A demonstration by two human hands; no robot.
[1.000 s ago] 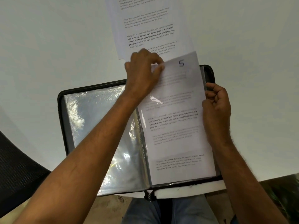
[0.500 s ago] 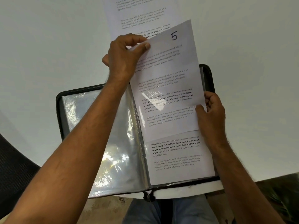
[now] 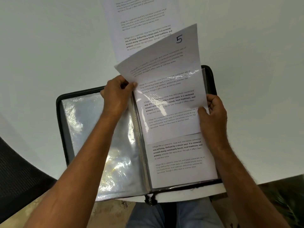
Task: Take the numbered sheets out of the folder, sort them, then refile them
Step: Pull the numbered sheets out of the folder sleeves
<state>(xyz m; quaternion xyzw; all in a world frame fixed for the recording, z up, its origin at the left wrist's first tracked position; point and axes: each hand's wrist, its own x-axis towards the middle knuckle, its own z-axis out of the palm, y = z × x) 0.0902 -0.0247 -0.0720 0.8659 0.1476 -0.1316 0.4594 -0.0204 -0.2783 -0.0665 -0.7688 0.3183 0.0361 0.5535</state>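
A black zip folder (image 3: 209,76) with clear plastic sleeves lies open on the white table. The sheet marked 5 (image 3: 166,63) sticks halfway out of the top of the right-hand sleeve, tilted left. My left hand (image 3: 116,94) pinches that sheet's left edge between thumb and fingers. My right hand (image 3: 213,116) grips the right edge of the sleeve and sheet near the folder's side. Another printed sheet (image 3: 179,158) shows in the sleeve behind, lower down. A loose printed sheet (image 3: 139,22) lies on the table beyond the folder.
The left half of the folder shows an empty shiny sleeve (image 3: 102,142). A dark mesh chair (image 3: 18,175) stands at the lower left. The table's near edge (image 3: 184,195) runs just under the folder, with my lap below it.
The sheet marked 5 has come partway out of the sleeve. My left hand dropped from the sheet's top edge to a lower grip on its left edge. My right hand stayed at the right edge.
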